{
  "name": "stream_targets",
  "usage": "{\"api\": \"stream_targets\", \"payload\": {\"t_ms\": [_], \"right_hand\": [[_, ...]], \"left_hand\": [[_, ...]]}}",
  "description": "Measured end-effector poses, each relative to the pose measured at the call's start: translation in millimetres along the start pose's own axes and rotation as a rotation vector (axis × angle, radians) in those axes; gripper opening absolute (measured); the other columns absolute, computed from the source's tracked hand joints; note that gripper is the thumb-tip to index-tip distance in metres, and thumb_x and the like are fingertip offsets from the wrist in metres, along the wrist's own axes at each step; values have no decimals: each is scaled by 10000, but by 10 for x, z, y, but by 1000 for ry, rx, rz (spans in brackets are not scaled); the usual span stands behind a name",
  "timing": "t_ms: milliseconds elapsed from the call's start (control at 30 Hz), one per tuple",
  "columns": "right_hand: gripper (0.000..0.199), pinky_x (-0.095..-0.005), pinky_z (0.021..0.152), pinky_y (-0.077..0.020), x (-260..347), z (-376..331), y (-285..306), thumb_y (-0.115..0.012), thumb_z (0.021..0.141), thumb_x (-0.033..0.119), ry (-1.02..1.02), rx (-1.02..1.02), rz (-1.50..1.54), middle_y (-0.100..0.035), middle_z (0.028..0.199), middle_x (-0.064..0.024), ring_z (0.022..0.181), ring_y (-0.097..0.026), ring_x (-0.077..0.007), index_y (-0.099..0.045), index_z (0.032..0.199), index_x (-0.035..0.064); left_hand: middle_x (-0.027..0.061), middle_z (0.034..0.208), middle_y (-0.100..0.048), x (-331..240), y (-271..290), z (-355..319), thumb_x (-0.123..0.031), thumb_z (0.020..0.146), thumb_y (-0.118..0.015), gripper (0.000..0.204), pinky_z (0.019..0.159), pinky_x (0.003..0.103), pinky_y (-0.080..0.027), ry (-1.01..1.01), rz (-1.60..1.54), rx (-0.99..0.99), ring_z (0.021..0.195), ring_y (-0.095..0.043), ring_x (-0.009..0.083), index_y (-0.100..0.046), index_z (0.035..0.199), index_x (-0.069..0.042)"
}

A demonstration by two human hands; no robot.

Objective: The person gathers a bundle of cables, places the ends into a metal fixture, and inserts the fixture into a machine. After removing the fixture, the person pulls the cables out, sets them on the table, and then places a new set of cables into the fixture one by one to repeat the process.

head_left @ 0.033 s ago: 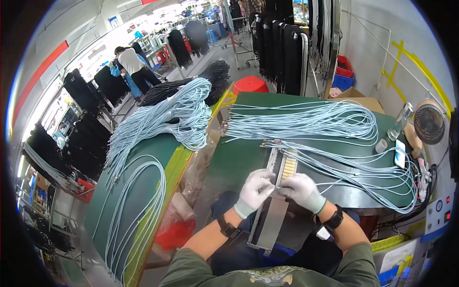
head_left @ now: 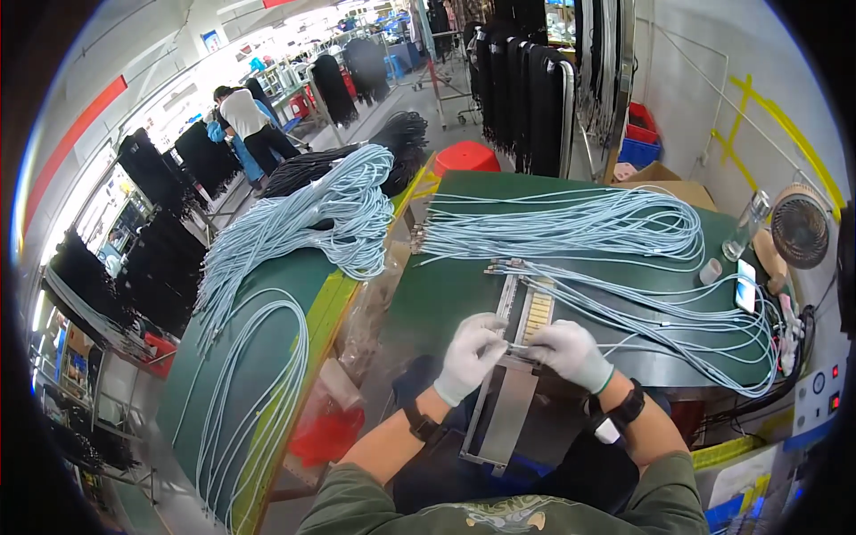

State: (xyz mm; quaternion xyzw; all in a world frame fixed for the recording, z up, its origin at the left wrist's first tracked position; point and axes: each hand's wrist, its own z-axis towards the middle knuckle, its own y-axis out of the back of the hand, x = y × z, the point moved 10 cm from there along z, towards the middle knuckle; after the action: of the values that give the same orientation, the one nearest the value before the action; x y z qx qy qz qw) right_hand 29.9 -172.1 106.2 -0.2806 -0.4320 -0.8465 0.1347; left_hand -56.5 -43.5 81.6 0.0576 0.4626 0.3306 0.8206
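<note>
Hands: right hand [head_left: 571,353] had shifted slightly rightward from the left hand [head_left: 470,358], leaving a little more of the piece bared between the fingertips; this suggested that the handling was still under way.
Fingers: left thumb and forefinger were pinched together, and so were the right ones, apparently on one slim piece, its exact form too small to tell.
Cable: pale-blue cable [head_left: 615,345] ran rightward from the right hand, its held end above the metal frame [head_left: 512,415].
Gloves: white, close-fitting, soft fabric, lightly wrinkled.
Frame: long, flat, straight-edged grey metal, with a row of yellow pieces [head_left: 540,310] beyond the hands.
Bundles: smooth, round strands curved into long loops, the large bundle [head_left: 553,229] on the green tabletop [head_left: 419,312], the looser bundle [head_left: 670,325] nearer the right hand.
</note>
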Motion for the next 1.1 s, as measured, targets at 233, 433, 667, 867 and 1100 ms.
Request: {"api": "stream_targets", "payload": {"t_ms": [233, 433, 667, 867, 1100], "right_hand": [[112, -408, 684, -501, -338, -127, 106, -749, 814, 156, -184, 54, -41, -685, 823, -117, 748, -628, -316, -737, 881, 67], [95, -406, 714, -498, -254, -110, 90, -742, 804, 129, -168, 54, -81, -681, 802, -105, 778, -626, -306, -736, 879, 71], [87, -409, 741, -492, -141, -177, 37, -746, 779, 109, -82, 76, -75, -657, 783, -96, 800, -610, -318, -693, 840, 77], [112, -412, 727, -468, -144, -85, 254, -730, 760, 90, -58, -98, -205, -623, 771, -80, 792, -592, -319, -623, 792, 84], [123, -405, 764, -460, -145, -81, 139, -723, 753, 60, -10, -19, -330, -610, 796, -69, 838, -570, -308, -631, 825, 97]], "left_hand": [[115, 1153, -688, 169, 184, 2, -46, 839, -714, 39, 1029, 391, -434, 120, 83, -122, 1202, -560, 297, -679, 852, -37], [109, 1137, -694, 242, 143, -32, -72, 851, -710, 40, 1025, 390, -434, 146, 38, -80, 1201, -563, 288, -689, 858, -39], [111, 1110, -699, 221, 159, -76, -90, 867, -702, 54, 996, 390, -457, 112, 89, -99, 1149, -597, 289, -705, 886, -39], [123, 1052, -712, 364, 305, -19, -101, 890, -689, 88, 938, 362, -486, 177, 162, -203, 1031, -646, 278, -725, 942, -40], [134, 943, -718, 399, 264, -22, -110, 829, -707, 78, 859, 397, -513, 176, 191, -217, 925, -668, 309, -714, 856, -38]]}}
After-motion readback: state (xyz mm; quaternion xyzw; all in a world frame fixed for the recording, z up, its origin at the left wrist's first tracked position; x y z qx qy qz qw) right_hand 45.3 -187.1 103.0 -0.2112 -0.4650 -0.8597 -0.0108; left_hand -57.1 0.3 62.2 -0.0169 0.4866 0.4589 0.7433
